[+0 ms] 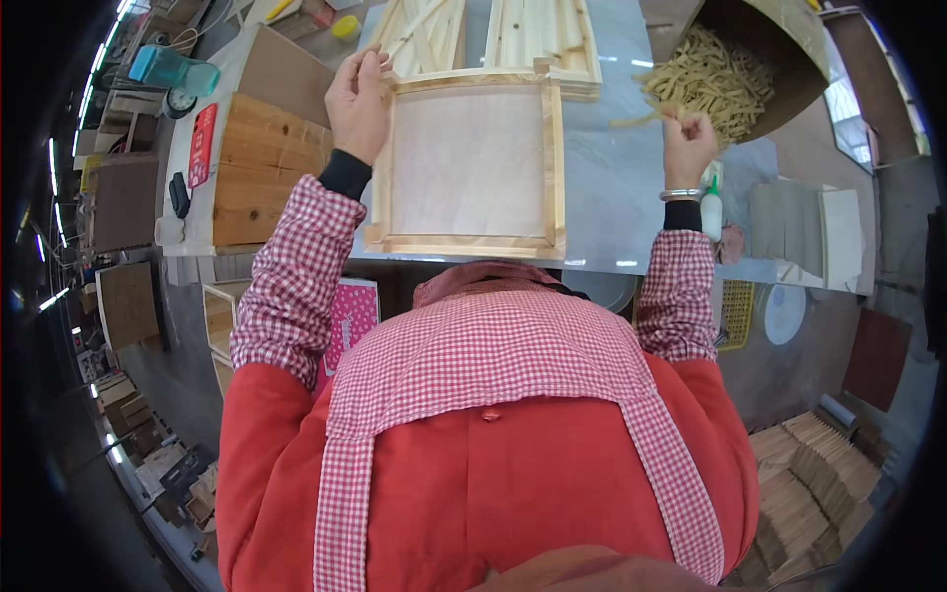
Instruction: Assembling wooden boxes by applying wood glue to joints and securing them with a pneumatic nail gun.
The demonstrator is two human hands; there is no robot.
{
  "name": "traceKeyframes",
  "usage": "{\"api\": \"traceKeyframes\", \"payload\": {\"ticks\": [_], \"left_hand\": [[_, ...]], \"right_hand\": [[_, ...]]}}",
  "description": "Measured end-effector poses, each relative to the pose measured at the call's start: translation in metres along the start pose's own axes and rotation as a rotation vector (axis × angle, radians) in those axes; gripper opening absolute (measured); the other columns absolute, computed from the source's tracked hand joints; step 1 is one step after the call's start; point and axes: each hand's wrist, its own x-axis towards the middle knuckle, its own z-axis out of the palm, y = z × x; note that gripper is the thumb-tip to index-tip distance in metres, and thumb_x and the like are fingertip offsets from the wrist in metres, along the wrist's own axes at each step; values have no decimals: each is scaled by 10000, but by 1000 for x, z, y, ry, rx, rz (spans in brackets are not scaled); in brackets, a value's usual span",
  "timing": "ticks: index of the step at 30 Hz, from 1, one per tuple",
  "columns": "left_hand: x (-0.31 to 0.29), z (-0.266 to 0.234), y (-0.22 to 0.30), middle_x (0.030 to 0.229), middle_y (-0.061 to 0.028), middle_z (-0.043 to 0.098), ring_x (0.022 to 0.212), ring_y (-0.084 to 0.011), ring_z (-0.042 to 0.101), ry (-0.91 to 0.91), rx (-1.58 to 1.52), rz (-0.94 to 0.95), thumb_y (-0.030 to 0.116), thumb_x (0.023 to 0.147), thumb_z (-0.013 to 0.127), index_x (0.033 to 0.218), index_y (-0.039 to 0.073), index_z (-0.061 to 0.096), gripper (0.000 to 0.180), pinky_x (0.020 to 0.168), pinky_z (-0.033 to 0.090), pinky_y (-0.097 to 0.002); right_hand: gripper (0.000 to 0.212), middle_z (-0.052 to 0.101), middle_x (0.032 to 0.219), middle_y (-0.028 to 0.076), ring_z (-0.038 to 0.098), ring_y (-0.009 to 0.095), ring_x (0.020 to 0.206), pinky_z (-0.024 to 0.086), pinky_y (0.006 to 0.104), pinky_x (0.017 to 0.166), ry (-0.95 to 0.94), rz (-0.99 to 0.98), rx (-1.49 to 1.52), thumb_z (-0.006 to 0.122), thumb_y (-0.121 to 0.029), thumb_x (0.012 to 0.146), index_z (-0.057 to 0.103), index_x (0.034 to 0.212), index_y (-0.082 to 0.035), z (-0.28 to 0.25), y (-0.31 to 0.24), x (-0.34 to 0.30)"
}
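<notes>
A square wooden frame [555,158] with a pale whitish panel [469,163] inside lies on the table's near edge. By its far left corner is my left hand [357,107], its thumb and fingers drawn together. A thin pale strip slants away near those fingertips; whether they grip it I cannot tell. To the right of the frame, my right hand [689,148] pinches a thin, flat, pale yellowish strip [636,121]. Just beyond it, a heap of similar strips [725,84] spills from a tipped brown box [794,44].
Wooden trays [590,49] with slats stand behind the frame. A wooden box [266,168] is on the left, with a red-labelled item [202,145] and a teal container [173,69] nearby. Right of my hand are a green-and-white bottle [711,209] and grey sheets [789,222].
</notes>
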Motion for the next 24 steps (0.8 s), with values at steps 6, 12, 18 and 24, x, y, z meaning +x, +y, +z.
{"api": "traceKeyframes", "payload": {"ticks": [6, 12, 18, 24], "left_hand": [[-19, 19, 88, 1221, -140, 568, 1208, -237, 507, -195, 283, 703, 152, 825, 687, 1248, 9, 534, 472, 1026, 375, -351], [-53, -3, 121, 1171, -131, 576, 1235, -249, 484, -652, 63, 694, 113, 817, 671, 1073, 10, 585, 289, 1043, 366, -393], [-81, -34, 115, 945, -65, 624, 952, -167, 610, -909, -708, -123, 101, 813, 663, 850, 45, 546, 135, 892, 457, -361], [-51, -70, 95, 765, -32, 590, 735, -175, 586, -751, -215, -68, 90, 799, 633, 761, 78, 519, 120, 808, 437, -355]], "right_hand": [[136, 572, 689, 6, 627, 115, 692, 468, 245, 574, -635, -397, 516, 598, -9, 831, 471, 796, -40, -36, -183, -39], [196, 488, 634, 41, 496, 136, 548, 393, 258, 515, -1090, -839, 202, 670, -37, 816, 474, 813, -37, -57, -256, -109], [202, 433, 605, 42, 429, 144, 507, 349, 271, 486, -1204, -761, 208, 679, -40, 810, 478, 806, -53, -60, -256, -121], [273, 408, 598, 42, 431, 191, 606, 366, 317, 584, -1084, -984, 7, 691, -103, 798, 467, 654, -39, -55, -239, -75]]}}
